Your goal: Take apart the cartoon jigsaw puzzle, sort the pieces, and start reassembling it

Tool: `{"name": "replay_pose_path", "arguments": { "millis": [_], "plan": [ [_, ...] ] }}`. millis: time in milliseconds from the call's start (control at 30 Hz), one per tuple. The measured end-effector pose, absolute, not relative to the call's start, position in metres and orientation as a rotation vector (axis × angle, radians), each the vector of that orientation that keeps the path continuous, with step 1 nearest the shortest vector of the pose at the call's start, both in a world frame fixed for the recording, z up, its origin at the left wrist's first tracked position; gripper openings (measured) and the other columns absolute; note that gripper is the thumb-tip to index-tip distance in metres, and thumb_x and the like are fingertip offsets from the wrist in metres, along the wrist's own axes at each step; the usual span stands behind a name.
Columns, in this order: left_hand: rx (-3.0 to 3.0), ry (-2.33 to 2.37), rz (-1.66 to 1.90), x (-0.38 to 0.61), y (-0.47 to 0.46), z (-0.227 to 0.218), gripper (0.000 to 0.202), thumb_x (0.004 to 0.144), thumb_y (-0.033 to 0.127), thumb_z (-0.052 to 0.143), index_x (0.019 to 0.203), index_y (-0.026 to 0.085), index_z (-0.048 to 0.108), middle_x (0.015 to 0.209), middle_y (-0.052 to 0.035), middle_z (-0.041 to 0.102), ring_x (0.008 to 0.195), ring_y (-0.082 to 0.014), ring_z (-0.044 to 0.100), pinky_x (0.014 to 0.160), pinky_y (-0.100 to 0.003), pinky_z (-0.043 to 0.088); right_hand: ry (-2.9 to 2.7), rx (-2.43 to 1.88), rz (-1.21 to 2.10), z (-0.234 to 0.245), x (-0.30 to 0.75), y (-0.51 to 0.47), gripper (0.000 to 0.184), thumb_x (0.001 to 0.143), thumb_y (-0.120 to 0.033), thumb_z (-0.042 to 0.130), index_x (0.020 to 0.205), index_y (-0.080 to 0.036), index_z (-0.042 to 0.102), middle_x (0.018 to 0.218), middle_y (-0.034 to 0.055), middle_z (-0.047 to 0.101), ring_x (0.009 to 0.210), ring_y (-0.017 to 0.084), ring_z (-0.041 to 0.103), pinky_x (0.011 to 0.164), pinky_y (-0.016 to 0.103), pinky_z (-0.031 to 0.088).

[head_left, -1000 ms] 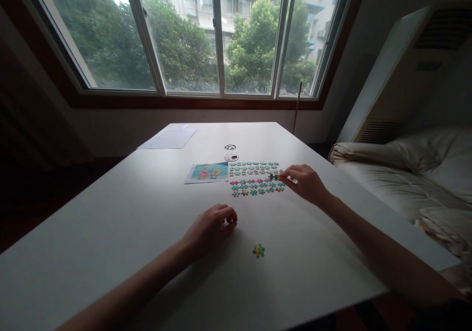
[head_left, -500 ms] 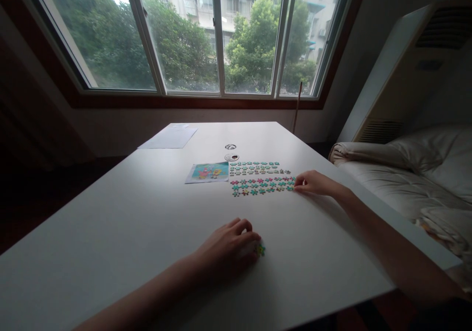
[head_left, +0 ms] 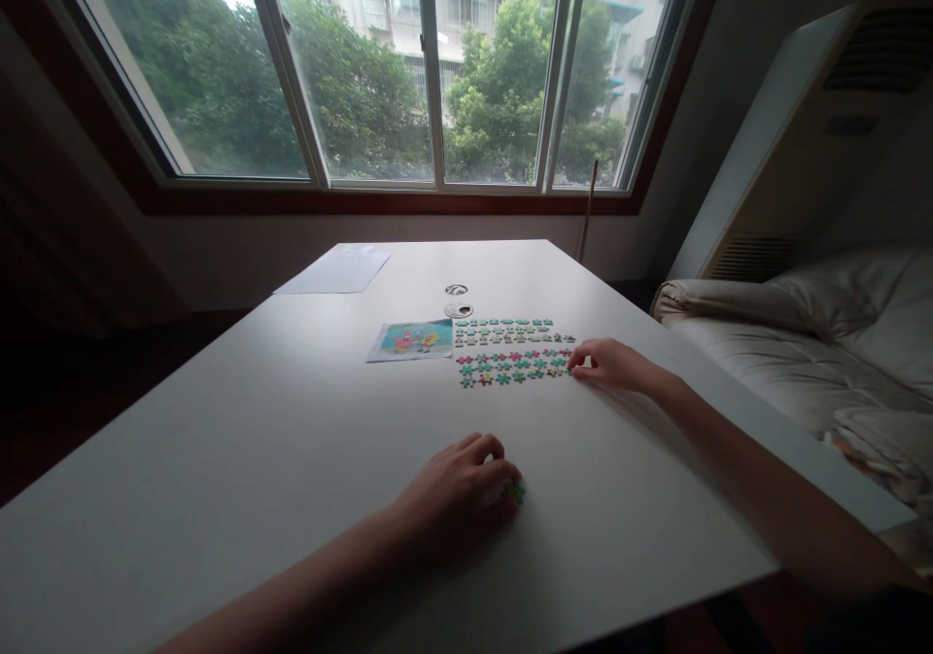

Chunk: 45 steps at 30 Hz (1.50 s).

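Note:
My left hand (head_left: 466, 484) rests low over the white table, its fingers curled round a few green and yellow jigsaw puzzle pieces (head_left: 514, 492) that show at the fingertips. Farther out, my right hand (head_left: 602, 362) is in a pinch at the right end of the nearer rows. A puzzle piece appears to be under its fingertips, mostly hidden by them. Several rows of loose puzzle pieces (head_left: 517, 357), teal, pink and yellow, lie spaced out flat. Left of the rows, touching or nearly so, is a colourful cartoon picture sheet (head_left: 412, 340).
Two small round items (head_left: 458, 310) lie behind the rows on the white table (head_left: 255, 421). White paper (head_left: 335, 271) is at the table's far left corner. A pale sofa (head_left: 787, 333) stands along the right, and a window (head_left: 437, 81) is beyond the table.
My right hand has slid a little left, over the ends of the nearer rows. My left hand has shifted slightly right, its fingers covering more of the pieces.

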<state>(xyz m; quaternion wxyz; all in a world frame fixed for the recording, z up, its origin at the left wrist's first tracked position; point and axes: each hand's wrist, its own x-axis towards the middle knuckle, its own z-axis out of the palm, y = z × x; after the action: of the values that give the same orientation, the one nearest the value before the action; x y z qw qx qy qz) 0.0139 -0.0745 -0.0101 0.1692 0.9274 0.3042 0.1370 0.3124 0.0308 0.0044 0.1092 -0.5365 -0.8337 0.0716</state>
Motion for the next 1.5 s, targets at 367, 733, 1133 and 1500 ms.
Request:
{"name": "replay_pose_path", "arguments": {
  "millis": [367, 733, 1133, 1500],
  "plan": [
    [2.612, 0.933, 0.274, 0.007, -0.069, 0.007, 0.014, 0.08, 0.018, 0.047, 0.091, 0.021, 0.056, 0.094, -0.0045, 0.052, 0.083, -0.0169, 0.049, 0.071, -0.026, 0.042, -2.625, -1.04, 0.093, 0.001, 0.241, -0.015, 0.013, 0.08, -0.023, 0.049, 0.081, -0.021, 0.062, 0.076, 0.0007, 0.063, 0.059, 0.009, 0.052, 0.06, 0.022, 0.037],
    [2.201, 1.036, 0.581, -0.005, -0.05, -0.01, 0.004, 0.073, 0.014, 0.05, 0.075, 0.016, 0.052, 0.068, 0.0016, 0.054, 0.062, -0.0109, 0.048, 0.058, -0.021, 0.038, -2.451, -0.915, 0.054, -0.012, 0.196, -0.056, 0.014, 0.081, -0.025, 0.049, 0.089, -0.022, 0.059, 0.074, -0.0001, 0.064, 0.061, 0.01, 0.053, 0.063, 0.025, 0.034],
    [1.64, 0.946, 0.738, 0.001, -0.046, -0.005, 0.017, 0.066, 0.026, 0.063, 0.07, 0.012, 0.054, 0.065, 0.0006, 0.056, 0.06, -0.0106, 0.051, 0.057, -0.022, 0.039, -2.407, -0.836, -0.024, -0.009, 0.198, -0.055, 0.014, 0.082, -0.025, 0.047, 0.085, -0.02, 0.06, 0.073, 0.0002, 0.064, 0.061, 0.01, 0.054, 0.06, 0.026, 0.032],
    [2.168, 1.116, 0.744, -0.009, -0.044, -0.005, 0.012, 0.073, 0.022, 0.053, 0.084, 0.018, 0.054, 0.068, 0.0012, 0.057, 0.063, -0.0119, 0.053, 0.059, -0.022, 0.04, -2.258, -0.902, -0.228, 0.002, 0.221, -0.033, 0.014, 0.082, -0.024, 0.049, 0.08, -0.019, 0.061, 0.066, -0.0009, 0.064, 0.056, 0.009, 0.054, 0.061, 0.023, 0.035]
  ]
}}
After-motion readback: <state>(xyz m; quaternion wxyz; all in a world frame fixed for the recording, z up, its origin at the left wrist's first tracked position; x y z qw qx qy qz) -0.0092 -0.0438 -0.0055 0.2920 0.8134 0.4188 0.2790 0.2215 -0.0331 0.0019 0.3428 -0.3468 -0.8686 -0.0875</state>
